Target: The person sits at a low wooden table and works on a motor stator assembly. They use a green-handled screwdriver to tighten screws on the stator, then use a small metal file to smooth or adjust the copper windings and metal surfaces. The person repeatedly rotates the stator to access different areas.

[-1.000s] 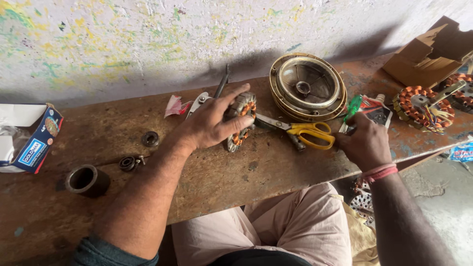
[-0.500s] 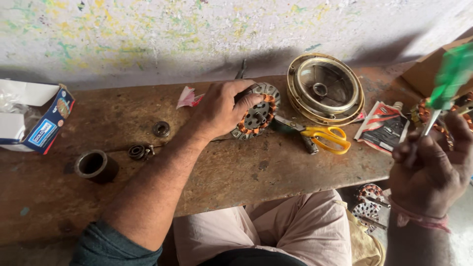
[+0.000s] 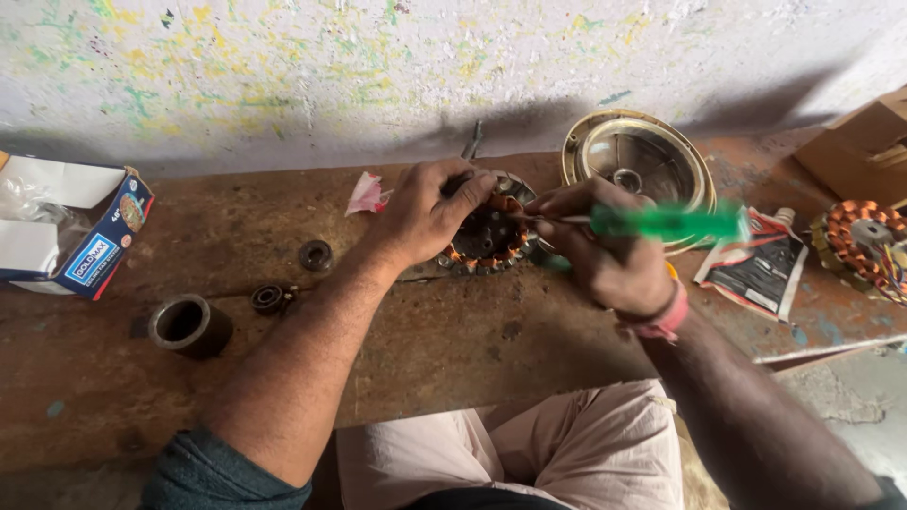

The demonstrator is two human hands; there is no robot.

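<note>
We are pressing our left hand (image 3: 420, 212) down over the far-left side of a copper-wound stator (image 3: 491, 236), its fingers curled around the rim and gripping it, so that the near and right parts of the ring of orange coils are showing while the rest is lying hidden under the palm. The stator is sitting on the rusty brown worktop (image 3: 453, 349), near the back edge and just in front of the paint-speckled wall (image 3: 378, 66). Our right hand (image 3: 605, 250) is closing its fingers around a green-handled screwdriver (image 3: 661, 222), whose thin metal shaft is pointing left and reaching the stator's right rim; the handle is blurred. Just behind this hand a round brass-coloured cover (image 3: 642, 161) is lying open side up, and the hand and the handle are covering its near edge. To the right we are seeing a black packet (image 3: 756, 264) lying flat, then a second wound stator (image 3: 864, 246) at the frame's edge and a brown cardboard box (image 3: 855, 146) behind it. Left of the gripped stator a scrap of pink paper (image 3: 367, 194) is lying near the wall, with a small dark ring (image 3: 315, 255), a bearing (image 3: 267, 298) and a short metal sleeve (image 3: 187, 326) spread well apart nearer to us, and an open blue and white carton (image 3: 66, 241) at the far left.
</note>
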